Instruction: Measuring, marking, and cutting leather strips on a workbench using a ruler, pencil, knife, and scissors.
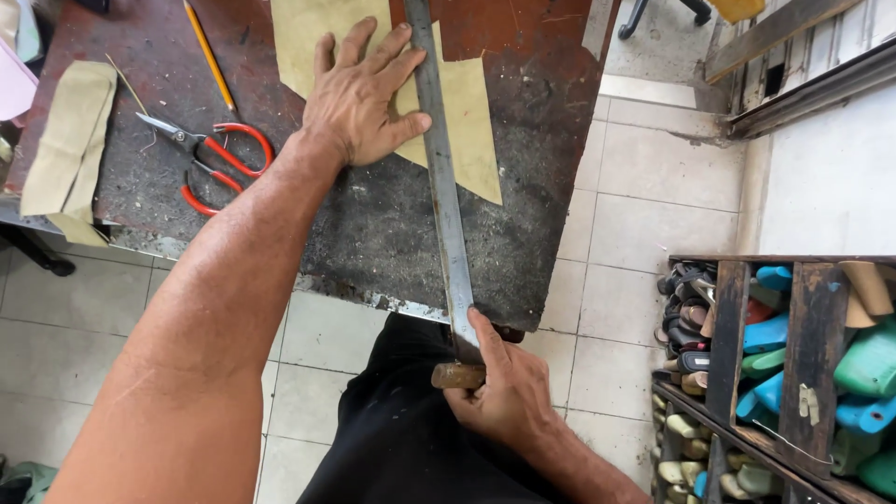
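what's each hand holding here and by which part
The right hand grips the long metal blade by its wooden handle. The left hand holds nothing; it presses flat on the tan sheet.

The left arm stretches forward, its left hand pressed flat, palm down, fingers spread and thumb out to the right. The right hand sits low by the body, curled in a fist, forefinger extended
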